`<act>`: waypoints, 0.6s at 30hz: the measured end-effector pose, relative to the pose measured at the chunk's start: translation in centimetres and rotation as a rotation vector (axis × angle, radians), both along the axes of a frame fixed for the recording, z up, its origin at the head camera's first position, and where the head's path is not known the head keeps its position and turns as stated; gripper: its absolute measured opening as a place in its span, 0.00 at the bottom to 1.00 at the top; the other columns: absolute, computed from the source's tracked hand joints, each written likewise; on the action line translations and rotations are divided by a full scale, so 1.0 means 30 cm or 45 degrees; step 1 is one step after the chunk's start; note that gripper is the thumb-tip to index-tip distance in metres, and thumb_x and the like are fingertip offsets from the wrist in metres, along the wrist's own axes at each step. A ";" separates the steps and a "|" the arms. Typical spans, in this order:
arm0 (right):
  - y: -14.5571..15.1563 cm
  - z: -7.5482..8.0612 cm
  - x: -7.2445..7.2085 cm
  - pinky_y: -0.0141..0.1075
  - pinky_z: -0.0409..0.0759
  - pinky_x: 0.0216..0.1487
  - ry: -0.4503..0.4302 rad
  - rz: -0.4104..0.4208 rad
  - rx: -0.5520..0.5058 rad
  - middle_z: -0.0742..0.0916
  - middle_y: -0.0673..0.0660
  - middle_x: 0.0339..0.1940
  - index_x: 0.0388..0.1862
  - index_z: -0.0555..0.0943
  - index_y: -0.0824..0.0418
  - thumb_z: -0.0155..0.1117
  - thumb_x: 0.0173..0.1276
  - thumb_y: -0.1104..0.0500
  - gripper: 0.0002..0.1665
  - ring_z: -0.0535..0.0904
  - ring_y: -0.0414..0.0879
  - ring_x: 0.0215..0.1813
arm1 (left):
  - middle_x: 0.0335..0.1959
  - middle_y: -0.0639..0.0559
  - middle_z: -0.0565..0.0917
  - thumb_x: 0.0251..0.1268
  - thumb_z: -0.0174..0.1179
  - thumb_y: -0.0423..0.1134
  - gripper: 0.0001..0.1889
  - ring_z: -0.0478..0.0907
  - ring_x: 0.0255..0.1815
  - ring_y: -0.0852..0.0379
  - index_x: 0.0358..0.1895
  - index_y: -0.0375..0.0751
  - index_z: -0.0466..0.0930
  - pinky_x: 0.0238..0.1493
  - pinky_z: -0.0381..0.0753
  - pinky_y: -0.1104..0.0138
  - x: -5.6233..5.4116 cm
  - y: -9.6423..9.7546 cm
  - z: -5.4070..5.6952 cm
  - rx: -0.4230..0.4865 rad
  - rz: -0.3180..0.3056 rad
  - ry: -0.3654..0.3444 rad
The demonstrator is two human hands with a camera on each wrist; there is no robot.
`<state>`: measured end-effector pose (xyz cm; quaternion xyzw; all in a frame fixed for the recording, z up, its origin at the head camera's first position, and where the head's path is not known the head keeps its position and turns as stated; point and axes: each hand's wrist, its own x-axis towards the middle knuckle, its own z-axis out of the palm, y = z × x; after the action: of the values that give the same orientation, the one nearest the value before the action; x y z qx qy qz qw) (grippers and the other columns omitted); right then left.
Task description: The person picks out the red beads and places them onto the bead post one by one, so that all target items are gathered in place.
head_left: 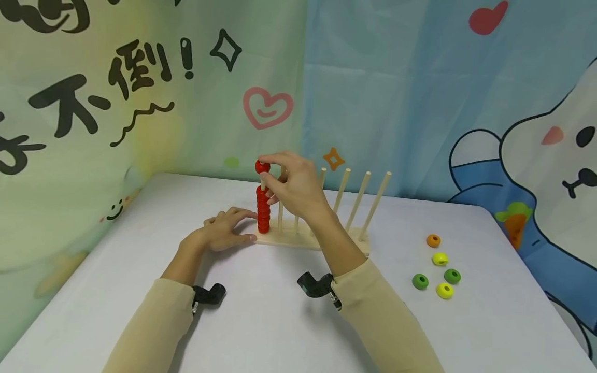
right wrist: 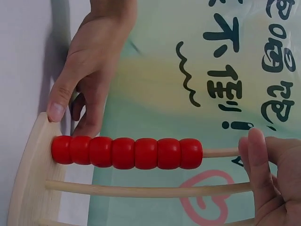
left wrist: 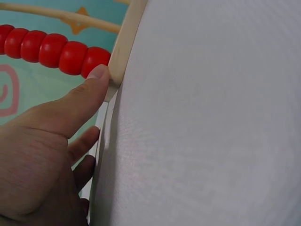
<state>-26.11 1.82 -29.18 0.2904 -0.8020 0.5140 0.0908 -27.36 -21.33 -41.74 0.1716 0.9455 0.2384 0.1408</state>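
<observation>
A wooden base (head_left: 289, 239) carries several upright wooden rods (head_left: 356, 199). Stacked red beads (head_left: 263, 210) fill the lower part of the leftmost rod. My right hand (head_left: 298, 184) pinches another red bead (head_left: 262, 167) between thumb and fingers at the top of that rod, above the stack. In the right wrist view this bead is hidden by the right hand (right wrist: 273, 174). My left hand (head_left: 224, 229) rests at the left end of the base. Its thumb (left wrist: 89, 96) touches the base edge beside the lowest bead, and its fingers reach out fairly straight.
Loose beads lie on the white table to the right: an orange bead (head_left: 433, 240), yellow beads (head_left: 445, 290) and green beads (head_left: 420, 282). A printed cloth (head_left: 373, 93) hangs behind the table. Black camera mounts (head_left: 210, 294) are strapped to both wrists.
</observation>
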 end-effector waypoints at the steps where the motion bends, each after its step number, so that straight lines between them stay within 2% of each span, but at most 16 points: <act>1: 0.002 -0.002 0.002 0.35 0.86 0.28 0.004 -0.003 0.003 0.83 0.56 0.58 0.66 0.81 0.60 0.66 0.73 0.65 0.23 0.85 0.43 0.24 | 0.77 0.43 0.63 0.66 0.61 0.67 0.37 0.64 0.70 0.37 0.76 0.64 0.65 0.67 0.55 0.29 0.000 0.001 0.000 -0.003 -0.001 0.003; 5: 0.008 -0.017 0.008 0.35 0.86 0.27 0.037 0.005 -0.003 0.81 0.57 0.65 0.72 0.75 0.57 0.67 0.72 0.64 0.30 0.85 0.46 0.24 | 0.78 0.42 0.62 0.66 0.60 0.67 0.37 0.64 0.70 0.36 0.76 0.64 0.64 0.66 0.55 0.28 0.002 0.000 -0.007 -0.012 -0.010 0.003; 8: 0.014 -0.032 0.014 0.36 0.86 0.28 0.042 0.038 -0.075 0.78 0.56 0.69 0.72 0.74 0.57 0.67 0.72 0.65 0.31 0.86 0.50 0.27 | 0.78 0.42 0.62 0.67 0.60 0.67 0.37 0.64 0.70 0.36 0.76 0.64 0.64 0.67 0.55 0.28 0.008 -0.005 -0.014 -0.020 -0.003 -0.011; 14: 0.053 -0.054 0.041 0.42 0.88 0.31 0.167 0.104 -0.235 0.80 0.56 0.65 0.68 0.77 0.60 0.67 0.71 0.67 0.27 0.88 0.49 0.33 | 0.77 0.43 0.63 0.66 0.60 0.68 0.37 0.64 0.69 0.37 0.76 0.64 0.64 0.67 0.55 0.30 0.008 -0.007 -0.011 -0.006 0.003 0.009; 18: 0.096 -0.068 0.071 0.39 0.88 0.33 0.255 0.139 -0.194 0.81 0.57 0.59 0.67 0.78 0.60 0.68 0.70 0.68 0.26 0.88 0.45 0.37 | 0.78 0.41 0.62 0.65 0.60 0.69 0.38 0.63 0.70 0.35 0.77 0.63 0.64 0.67 0.54 0.29 0.000 -0.002 -0.002 -0.018 -0.003 0.013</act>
<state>-23.98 4.69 -31.22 0.3756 -0.7306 0.5461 0.1640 -27.35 -21.39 -41.80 0.1728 0.9477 0.2306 0.1375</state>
